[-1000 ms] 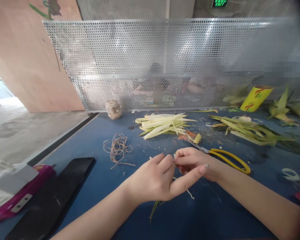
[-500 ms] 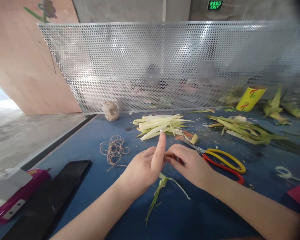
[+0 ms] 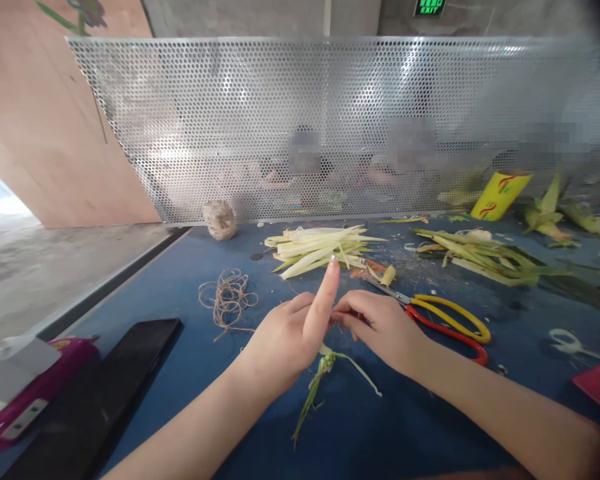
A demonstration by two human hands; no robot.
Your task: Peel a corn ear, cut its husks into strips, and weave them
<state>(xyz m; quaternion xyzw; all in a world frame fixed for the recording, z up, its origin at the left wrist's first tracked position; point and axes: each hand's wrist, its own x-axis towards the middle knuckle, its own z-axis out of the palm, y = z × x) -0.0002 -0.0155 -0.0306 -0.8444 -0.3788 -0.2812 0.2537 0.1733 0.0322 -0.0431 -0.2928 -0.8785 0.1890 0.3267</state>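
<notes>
My left hand (image 3: 287, 340) is closed, its fingers curled and the thumb pointing up. Its fingertips meet those of my right hand (image 3: 380, 330), which pinches close to the same spot. What they grip between them is hidden behind the fingers. Just below hangs or lies a knotted green husk strip (image 3: 326, 363) with a thin pale tail and frayed green ends; whether it joins what I hold, I cannot tell. Scissors (image 3: 450, 320) with one yellow and one red handle lie right of my right hand. Beyond my hands is a pile of pale husk strips (image 3: 320, 248).
Tangled twine (image 3: 229, 300) and a black phone-like slab (image 3: 100, 393) lie left, beside a magenta power strip (image 3: 17, 410). A ball of twine (image 3: 220, 220) stands near the perforated metal screen (image 3: 260, 127). Greener husks (image 3: 480, 257) and a yellow tube (image 3: 503, 195) are at right. People sit behind the screen.
My left thumb has swung from pointing right to pointing up. Both hands shifted slightly left, uncovering the knotted husk strip and the red scissor handle. Little differs over the last half second.
</notes>
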